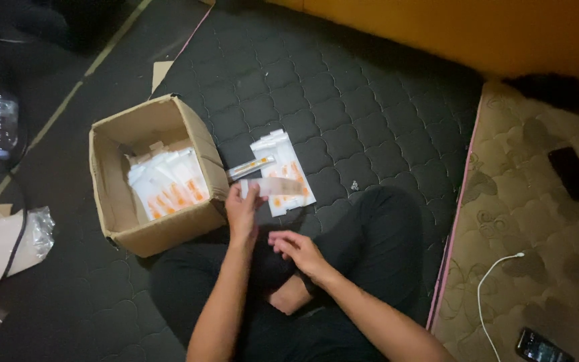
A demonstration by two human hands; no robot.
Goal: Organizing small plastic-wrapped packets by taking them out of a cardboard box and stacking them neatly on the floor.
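We see the left hand [244, 213] pinching 1 packet [272, 186], just beside the box [111, 208]. The right hand [297, 249] is near it, fingers loosely spread, holding nothing.

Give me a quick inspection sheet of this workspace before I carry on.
Surface: dark quilted mat.
Job's things: open box holding white-and-orange packets; packet pile on the mat beside it.
Clutter: bottle, plastic wrap, two phones.
Hands: left hand holds a packet; right hand empty, over the lap.
Cables: white cable, dark cable.
Surroundings: patterned mattress, orange wall.
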